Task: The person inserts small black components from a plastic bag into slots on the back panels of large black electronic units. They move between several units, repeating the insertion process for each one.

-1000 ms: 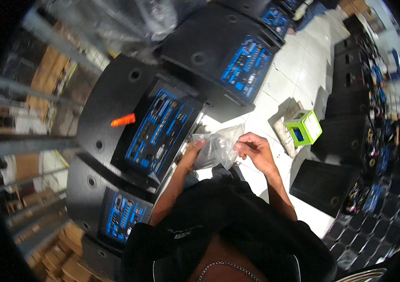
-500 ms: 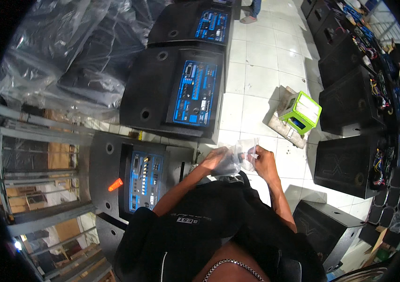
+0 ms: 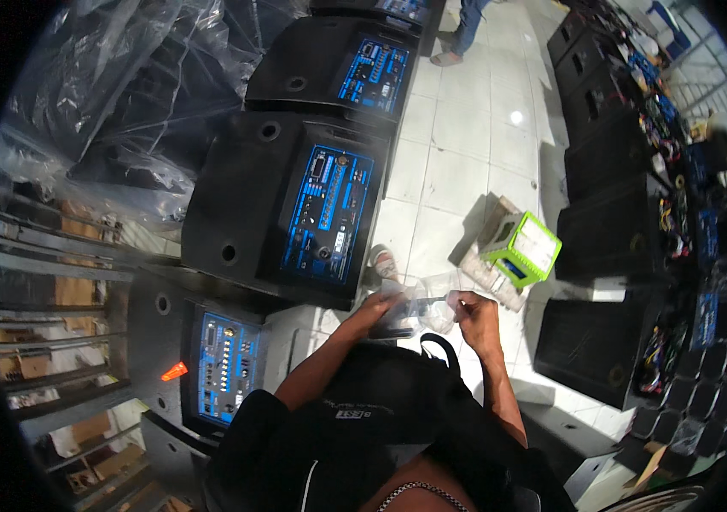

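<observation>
A clear plastic bag is stretched between my two hands in front of my black shirt. My left hand grips the bag's left side with its fingers closed. On the other side, my right hand pinches the bag's edge between thumb and fingers. A thin dark strip shows through the film near the right fingertips; what it is, I cannot make out. Left of my hands stands a black speaker cabinet with a blue-marked control panel. A nearer cabinet carries an orange object on top.
A lime-green step stool stands on a worn board on the white tiled floor. More black cabinets with loose wiring line the right side. Metal racks and plastic sheeting are at left. Another person's legs show far ahead.
The view has shifted, so the cabinets and stool sit further left. My hands stay on the bag, which is spread a little wider. A foot has come into view beyond it.
</observation>
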